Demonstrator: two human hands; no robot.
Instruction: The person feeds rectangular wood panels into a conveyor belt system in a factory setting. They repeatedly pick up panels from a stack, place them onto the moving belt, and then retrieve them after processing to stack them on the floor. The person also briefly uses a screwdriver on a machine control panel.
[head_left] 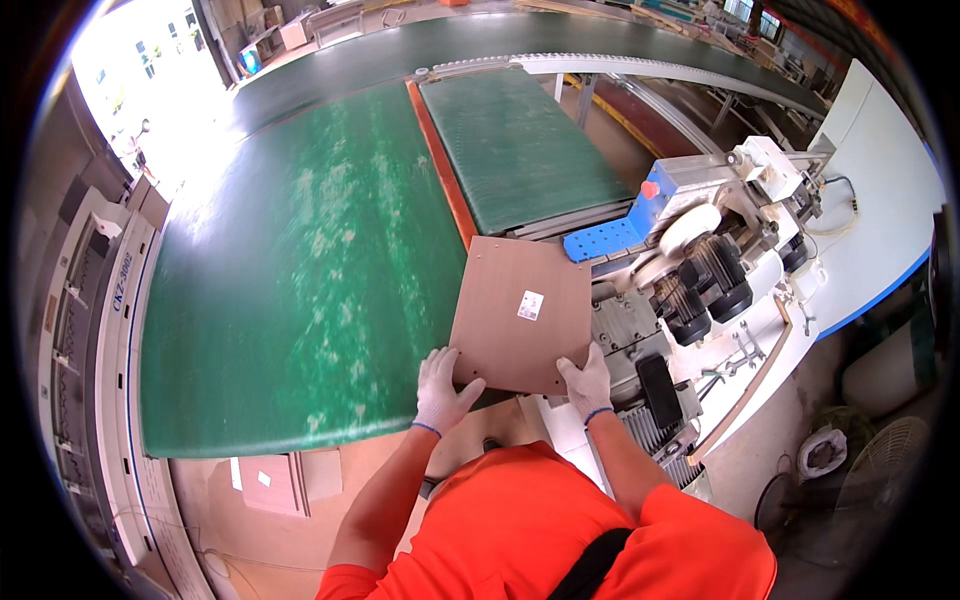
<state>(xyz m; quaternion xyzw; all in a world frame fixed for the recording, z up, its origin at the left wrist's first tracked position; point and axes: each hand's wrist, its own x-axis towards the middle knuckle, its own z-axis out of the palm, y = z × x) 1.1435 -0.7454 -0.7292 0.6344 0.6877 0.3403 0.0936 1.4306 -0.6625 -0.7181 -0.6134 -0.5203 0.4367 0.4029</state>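
A flat brown board (500,345) with a small white label (530,305) and small holes near its corners is held in front of me, over the right edge of the green conveyor belt (250,330). My left hand (443,392), in a white glove, grips the board's near left corner, with the thumb along the near edge. The gloved right hand (588,383) is closed on the near right corner. The fingers under the board are partly hidden. Close to the board's far right corner is a blue perforated guard (603,240) on a machine.
Motors (715,275) and a metal gearbox (628,325) stand right of the board. Wrenches (742,350) lie on the white machine top. An orange strip (440,160) divides the belts. Brown boards (272,482) lie low at left; a fan (885,460) stands at right.
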